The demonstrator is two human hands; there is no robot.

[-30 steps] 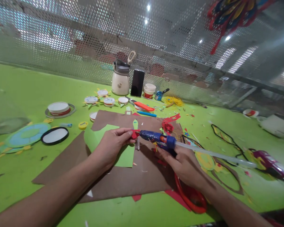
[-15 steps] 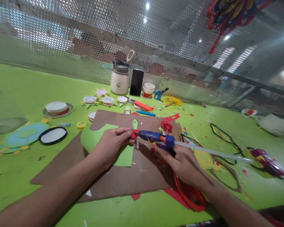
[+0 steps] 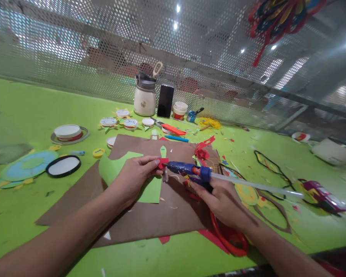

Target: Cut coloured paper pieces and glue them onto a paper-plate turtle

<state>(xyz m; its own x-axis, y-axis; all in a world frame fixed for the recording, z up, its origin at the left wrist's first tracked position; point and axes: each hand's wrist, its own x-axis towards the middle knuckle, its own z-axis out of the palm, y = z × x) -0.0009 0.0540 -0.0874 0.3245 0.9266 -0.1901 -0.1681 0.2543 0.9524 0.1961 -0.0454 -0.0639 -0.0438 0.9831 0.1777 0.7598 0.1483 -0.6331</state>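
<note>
My left hand (image 3: 135, 175) pinches a small red paper piece (image 3: 162, 163) above a green paper sheet (image 3: 123, 173) on brown card (image 3: 150, 215). My right hand (image 3: 222, 202) grips a blue glue gun (image 3: 187, 169), held sideways with its nozzle touching the red piece. A long clear glue stick (image 3: 256, 186) juts out of the gun's back toward the right. A small grey object (image 3: 165, 177) lies just below the nozzle.
A white jar with scissors (image 3: 144, 98), a black phone (image 3: 165, 100) and small pots (image 3: 180, 110) stand by the perforated metal wall. Paper discs (image 3: 69, 132), a black-rimmed oval (image 3: 62, 166), red scraps (image 3: 203, 151), a red ring (image 3: 229, 240) and a toy car (image 3: 324, 196) lie on the green table (image 3: 31, 107).
Both hands and the glue gun keep their pose; only the camera view has shifted slightly.
</note>
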